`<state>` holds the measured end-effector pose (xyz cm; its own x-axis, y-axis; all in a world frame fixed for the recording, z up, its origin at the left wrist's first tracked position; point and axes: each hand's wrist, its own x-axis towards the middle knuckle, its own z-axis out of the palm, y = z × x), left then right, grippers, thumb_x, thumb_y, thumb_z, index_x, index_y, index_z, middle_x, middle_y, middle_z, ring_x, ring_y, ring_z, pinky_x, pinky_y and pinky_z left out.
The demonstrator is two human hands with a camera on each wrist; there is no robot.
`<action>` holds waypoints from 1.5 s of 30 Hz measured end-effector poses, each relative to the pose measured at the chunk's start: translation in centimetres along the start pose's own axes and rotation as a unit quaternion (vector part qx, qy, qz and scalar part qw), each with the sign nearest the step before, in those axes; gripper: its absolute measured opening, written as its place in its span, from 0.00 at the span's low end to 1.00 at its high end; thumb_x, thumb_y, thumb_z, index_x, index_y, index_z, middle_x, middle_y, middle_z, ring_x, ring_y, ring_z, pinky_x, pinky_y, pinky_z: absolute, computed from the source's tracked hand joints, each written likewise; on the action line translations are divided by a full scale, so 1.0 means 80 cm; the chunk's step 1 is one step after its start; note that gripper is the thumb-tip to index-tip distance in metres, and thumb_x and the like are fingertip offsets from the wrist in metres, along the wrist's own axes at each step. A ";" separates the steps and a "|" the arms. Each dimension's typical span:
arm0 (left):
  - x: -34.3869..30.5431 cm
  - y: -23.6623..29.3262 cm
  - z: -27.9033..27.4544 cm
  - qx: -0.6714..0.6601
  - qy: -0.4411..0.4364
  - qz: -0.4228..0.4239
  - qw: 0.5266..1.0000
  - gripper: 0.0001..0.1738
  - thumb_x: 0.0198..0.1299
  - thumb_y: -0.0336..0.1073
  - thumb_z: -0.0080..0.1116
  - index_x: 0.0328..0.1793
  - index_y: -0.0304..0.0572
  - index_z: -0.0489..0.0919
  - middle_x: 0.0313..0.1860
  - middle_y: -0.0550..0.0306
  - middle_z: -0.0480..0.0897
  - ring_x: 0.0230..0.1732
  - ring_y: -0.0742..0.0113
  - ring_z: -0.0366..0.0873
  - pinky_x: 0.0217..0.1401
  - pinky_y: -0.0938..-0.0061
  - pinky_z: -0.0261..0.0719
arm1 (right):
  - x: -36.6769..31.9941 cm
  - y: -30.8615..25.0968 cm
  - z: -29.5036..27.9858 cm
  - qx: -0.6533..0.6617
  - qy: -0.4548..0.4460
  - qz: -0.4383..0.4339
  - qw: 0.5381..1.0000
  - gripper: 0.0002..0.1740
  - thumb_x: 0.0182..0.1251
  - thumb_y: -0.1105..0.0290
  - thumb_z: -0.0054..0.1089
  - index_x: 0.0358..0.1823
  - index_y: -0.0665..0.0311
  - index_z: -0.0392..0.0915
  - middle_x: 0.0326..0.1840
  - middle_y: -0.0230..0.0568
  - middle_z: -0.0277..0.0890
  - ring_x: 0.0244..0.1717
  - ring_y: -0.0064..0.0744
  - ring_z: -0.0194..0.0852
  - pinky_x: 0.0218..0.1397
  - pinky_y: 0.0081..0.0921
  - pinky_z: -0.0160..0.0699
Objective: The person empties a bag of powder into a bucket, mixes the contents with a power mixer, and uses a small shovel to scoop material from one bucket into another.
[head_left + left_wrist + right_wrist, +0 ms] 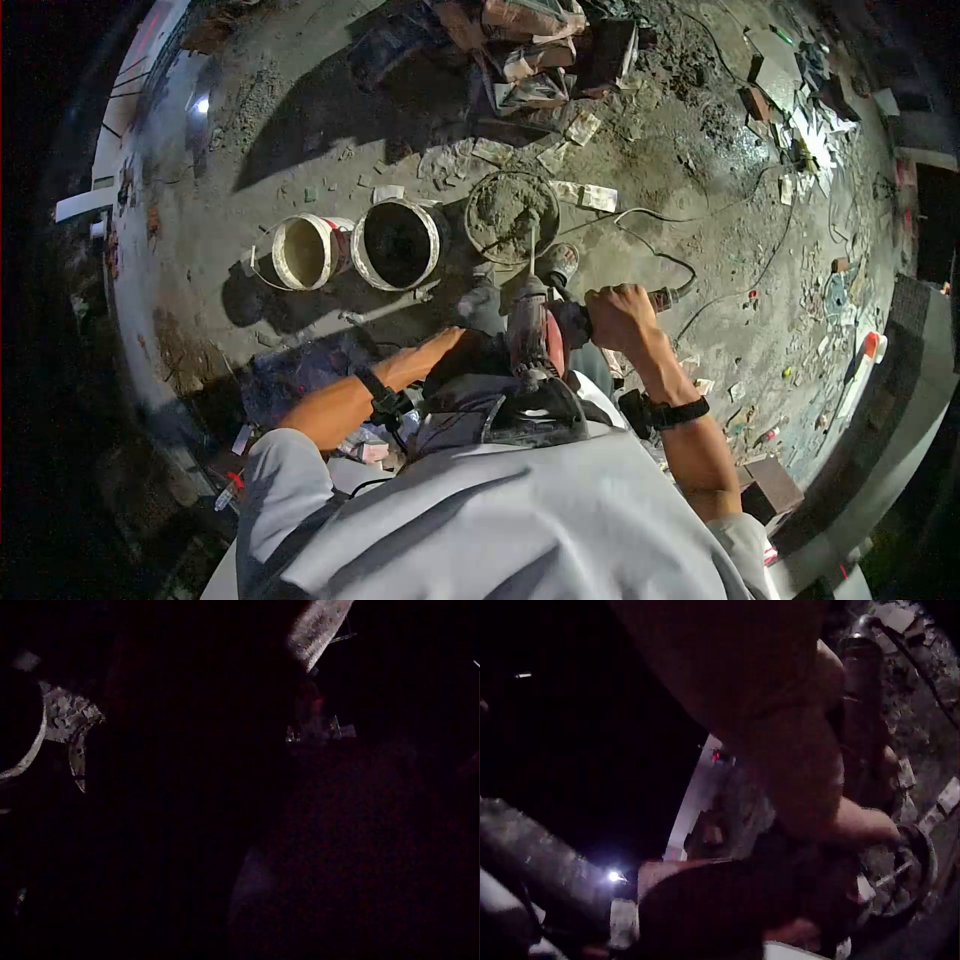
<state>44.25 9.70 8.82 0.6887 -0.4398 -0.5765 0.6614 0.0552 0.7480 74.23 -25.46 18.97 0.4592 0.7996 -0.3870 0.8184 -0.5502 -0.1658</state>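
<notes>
A dusty red-and-grey power drill sits close before my body in the head view. Its long shaft reaches into a bucket of wet grey mortar. My right hand grips the drill's handle on the right side, fingers curled round it. In the right wrist view, the same hand lies against the dark cylindrical handle, where the cord leaves its end. My left hand is in deep shadow beside the drill's left side; I cannot tell what its fingers hold. The left wrist view is almost black.
Left of the mortar bucket stand a dark-filled bucket and a whitish bucket. Crumpled sacks lie farther off. A shoe is right beside the mortar bucket. The power cord trails across the rubble-strewn floor on the right.
</notes>
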 end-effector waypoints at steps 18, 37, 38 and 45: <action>-0.018 0.001 0.007 0.181 -0.018 0.007 0.983 0.28 0.71 0.40 0.44 0.73 0.34 0.67 0.72 0.43 0.69 0.70 0.52 0.67 0.74 0.58 0.61 | 0.010 -0.029 -0.054 -0.014 -0.021 -0.011 1.000 0.11 0.45 0.64 0.66 0.32 0.58 0.83 0.29 0.43 0.83 0.34 0.44 0.84 0.35 0.38 0.77; 0.061 0.036 0.044 0.355 -0.021 0.018 0.934 0.27 0.66 0.38 0.50 0.69 0.32 0.70 0.66 0.38 0.74 0.63 0.45 0.74 0.68 0.54 0.69 | 0.040 -0.012 -0.025 -0.049 -0.210 0.001 0.976 0.20 0.64 0.65 0.56 0.59 0.49 0.77 0.50 0.37 0.80 0.52 0.38 0.76 0.52 0.33 0.71; 0.052 0.038 0.043 0.365 -0.021 0.020 0.931 0.27 0.66 0.38 0.50 0.69 0.32 0.70 0.66 0.38 0.74 0.63 0.45 0.74 0.68 0.53 0.70 | 0.040 -0.008 -0.012 -0.063 -0.201 -0.007 0.978 0.20 0.64 0.65 0.55 0.58 0.48 0.77 0.50 0.37 0.80 0.53 0.37 0.76 0.53 0.33 0.71; 0.044 0.038 0.048 0.427 -0.020 0.024 0.904 0.27 0.64 0.37 0.52 0.67 0.32 0.71 0.64 0.36 0.76 0.61 0.42 0.76 0.66 0.52 0.73 | 0.043 0.020 0.047 -0.089 -0.064 -0.062 0.992 0.13 0.59 0.66 0.58 0.46 0.52 0.81 0.44 0.39 0.82 0.48 0.40 0.80 0.48 0.34 0.75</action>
<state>47.56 4.90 10.31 0.6874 -0.4881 -0.5378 0.1491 -0.6299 0.7622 75.83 -24.45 13.99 0.3126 0.8155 -0.4870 0.9195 -0.3885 -0.0604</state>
